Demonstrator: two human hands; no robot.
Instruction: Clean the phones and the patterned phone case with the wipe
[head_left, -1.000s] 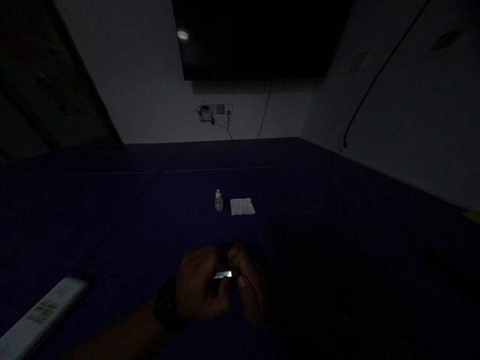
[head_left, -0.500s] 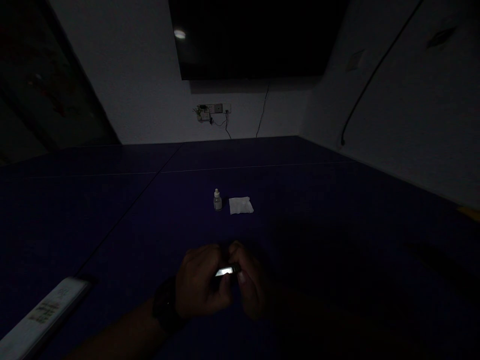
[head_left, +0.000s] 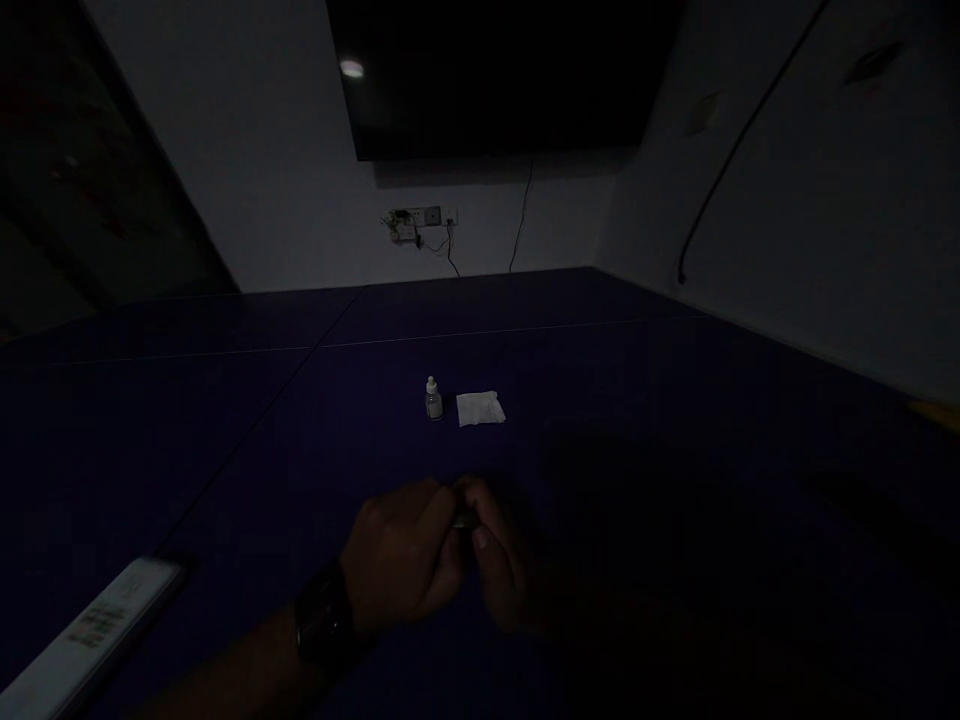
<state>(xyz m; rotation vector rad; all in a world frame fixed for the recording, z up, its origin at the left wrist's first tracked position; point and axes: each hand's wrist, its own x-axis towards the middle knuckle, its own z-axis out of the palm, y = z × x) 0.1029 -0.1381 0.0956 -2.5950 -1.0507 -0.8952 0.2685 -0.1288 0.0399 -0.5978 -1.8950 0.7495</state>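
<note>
Left hand and right hand grip a small dark object between them, near side of a white-capped bottle, its long axis apparently left to right in the gloom.

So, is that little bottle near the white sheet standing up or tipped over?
Upright: the little bottle stands on its base, white top pointing up, beside the white sheet. How full, I cannot tell.

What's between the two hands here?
In the head view, a small object, mostly hidden and too dark to identify, is held between the left hand and right hand.
</note>
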